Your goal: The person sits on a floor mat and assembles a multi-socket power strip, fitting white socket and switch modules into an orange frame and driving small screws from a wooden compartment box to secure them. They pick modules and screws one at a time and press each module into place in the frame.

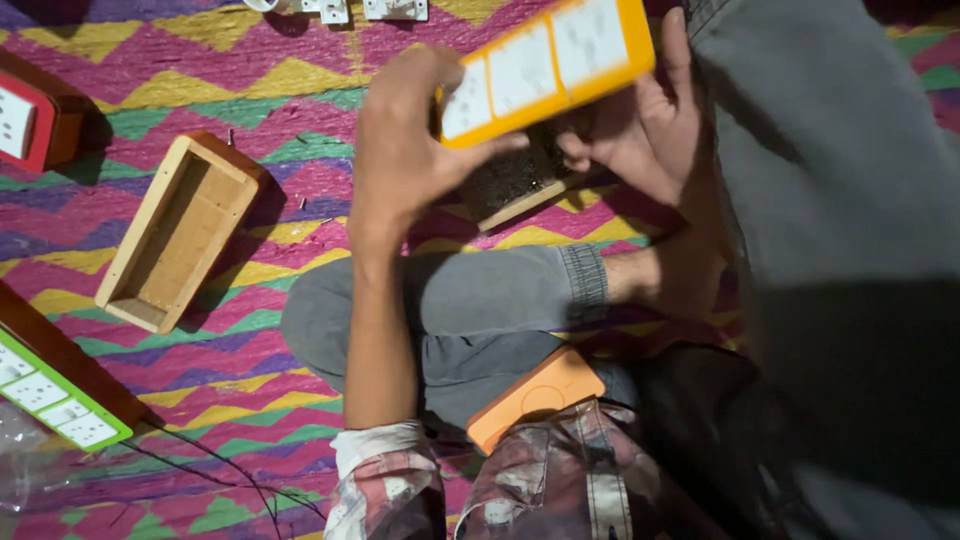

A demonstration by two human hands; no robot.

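The fingers of the left hand (405,150) wrap around the near end of the yellow plate (545,70), with the thumb pressed on its edge. The fingers of the right hand (640,125) curl up behind the far side of the plate, so both hands are clamped on it. The plate is held up in the air, tilted, in front of the person's chest. It has 3 white squares in a row on its face.

Just under the plate is a dark box (515,180) with a pale wood edge. I cannot tell if it rests on the mat or on the leg. The plate is not on it yet, so fitting them together looks not done.

The person sits cross-legged in grey pants (480,310). An orange piece (535,395) lies on the lap.

To the left, an empty wood box (180,230) lies open on the zigzag mat (260,90). It has no plate, so it looks like work left to do. A green plate (60,400) on a brown box lies near the left edge, and a red one (30,120) sits at the top left. Those 2 look put together already. Small white parts (330,10) lie at the top.
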